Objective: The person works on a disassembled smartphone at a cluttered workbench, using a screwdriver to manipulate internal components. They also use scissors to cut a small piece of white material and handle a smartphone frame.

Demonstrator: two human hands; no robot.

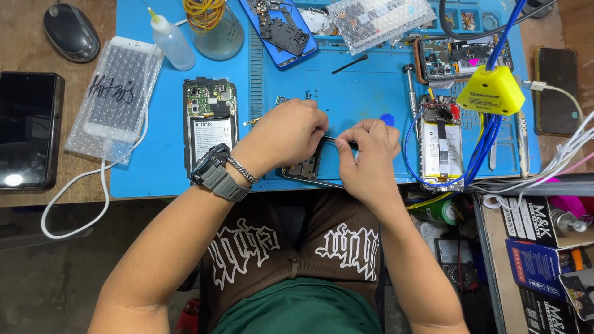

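Two hands on one opened phone

Two hands meet over an opened phone [307, 166] at the near edge of the blue mat [154, 179]; the left hand [286, 133] steadies its frame, fingers curled narrow; the right hand [366, 154] pinches a thin metal tool [334, 141] over it. Left of that phone lies another opened phone [210, 124]; right of it, a third phone [440, 148] wired with blue leads. A slip of the tool, I judge, could gouge the exposed board.
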